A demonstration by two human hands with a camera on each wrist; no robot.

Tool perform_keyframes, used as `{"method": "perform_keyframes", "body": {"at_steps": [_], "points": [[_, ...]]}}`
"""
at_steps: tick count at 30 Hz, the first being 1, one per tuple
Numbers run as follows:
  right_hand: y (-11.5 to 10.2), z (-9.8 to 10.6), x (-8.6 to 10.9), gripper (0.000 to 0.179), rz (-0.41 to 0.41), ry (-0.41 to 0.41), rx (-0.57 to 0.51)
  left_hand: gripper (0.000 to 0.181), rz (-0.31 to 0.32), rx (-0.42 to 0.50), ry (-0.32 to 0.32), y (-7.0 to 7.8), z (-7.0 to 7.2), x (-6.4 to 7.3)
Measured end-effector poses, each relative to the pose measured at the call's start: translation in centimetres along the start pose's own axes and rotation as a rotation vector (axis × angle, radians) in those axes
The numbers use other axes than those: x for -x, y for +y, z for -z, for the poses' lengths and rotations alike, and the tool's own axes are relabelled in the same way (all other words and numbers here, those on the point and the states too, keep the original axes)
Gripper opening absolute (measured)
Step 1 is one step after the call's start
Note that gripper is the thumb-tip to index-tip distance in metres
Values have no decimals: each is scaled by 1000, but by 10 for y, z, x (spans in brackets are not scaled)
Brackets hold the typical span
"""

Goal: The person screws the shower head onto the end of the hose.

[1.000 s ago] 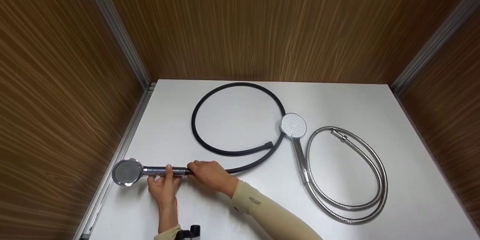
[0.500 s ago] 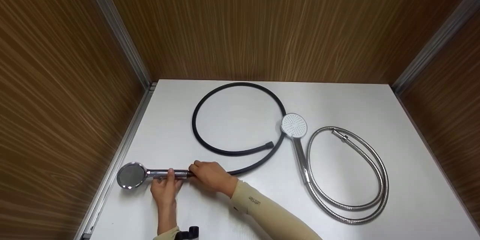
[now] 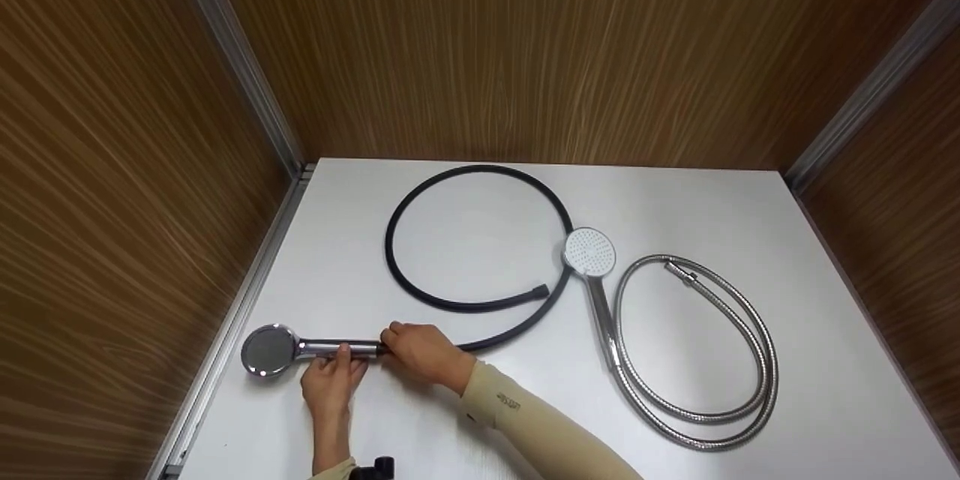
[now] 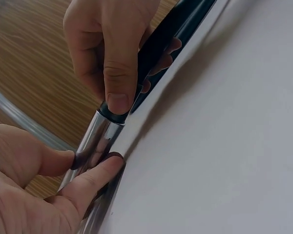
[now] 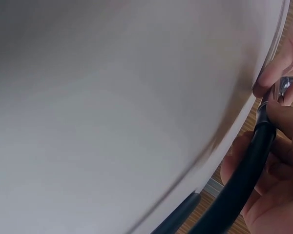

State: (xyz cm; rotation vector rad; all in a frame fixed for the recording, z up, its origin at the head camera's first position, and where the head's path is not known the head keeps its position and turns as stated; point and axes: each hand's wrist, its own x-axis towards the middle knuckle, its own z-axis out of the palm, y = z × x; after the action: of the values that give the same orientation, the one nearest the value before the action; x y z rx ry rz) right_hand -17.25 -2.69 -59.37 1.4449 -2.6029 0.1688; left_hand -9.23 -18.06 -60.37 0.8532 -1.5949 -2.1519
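My left hand point(image 3: 330, 384) grips the chrome handle of a shower head point(image 3: 270, 351) near its lower end, thumb on one side and fingers on the other. The round grey face of the shower head points up at the left of the table. My right hand point(image 3: 425, 351) pinches the end of a black shower hose point(image 3: 480, 306) where it meets the handle. In the left wrist view the hose's black collar point(image 4: 112, 114) sits right at the rim of the chrome handle point(image 4: 95, 139). The right wrist view shows the hose point(image 5: 239, 187) running back from my fingers.
A second shower head point(image 3: 589, 252) with a white face lies across the black hose loop. To its right a coiled silver metal hose point(image 3: 765, 360) touches or overlaps its handle. Wood-grain panels point(image 3: 487, 52) enclose the white table point(image 3: 840, 390) at the back and sides.
The shower head has shifted slightly to the right and a little toward me, its face turning slightly. My left hand has moved slightly with it, while my right hand stays at the joint.
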Motion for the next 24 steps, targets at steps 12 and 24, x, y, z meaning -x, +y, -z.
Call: {"method": "perform_keyframes", "body": {"at_steps": [12,24], "points": [[0,0,-2,7,-29,-22,17,59,46,-61,38,4,2,4],[5,2,0,13,-86,-36,-39,50,-61,-301,75,6,-6,13]]}}
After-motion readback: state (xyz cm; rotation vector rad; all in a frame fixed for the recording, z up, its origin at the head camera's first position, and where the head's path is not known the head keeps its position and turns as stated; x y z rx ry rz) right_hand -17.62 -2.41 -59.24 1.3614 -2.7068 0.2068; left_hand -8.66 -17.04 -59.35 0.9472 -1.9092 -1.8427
